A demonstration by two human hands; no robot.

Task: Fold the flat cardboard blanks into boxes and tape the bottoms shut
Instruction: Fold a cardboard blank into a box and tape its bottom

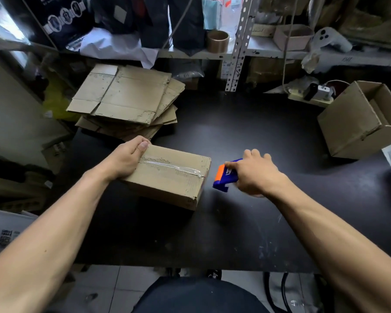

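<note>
A folded cardboard box (167,179) lies on the black table (235,233), its upward face closed with a strip of clear tape (174,167) along the seam. My left hand (128,158) grips the box's far left corner, thumb on top. My right hand (252,173) holds a blue and orange tape dispenser (224,177) just off the box's right end, a little above the table. A stack of flat cardboard blanks (127,100) lies at the back left of the table.
An open, empty cardboard box (357,123) stands at the right. Metal shelving at the back carries a tape roll (217,41), a small box (292,37), bags and paper. A power strip (312,96) sits back right. My lap (196,297) is below the table edge.
</note>
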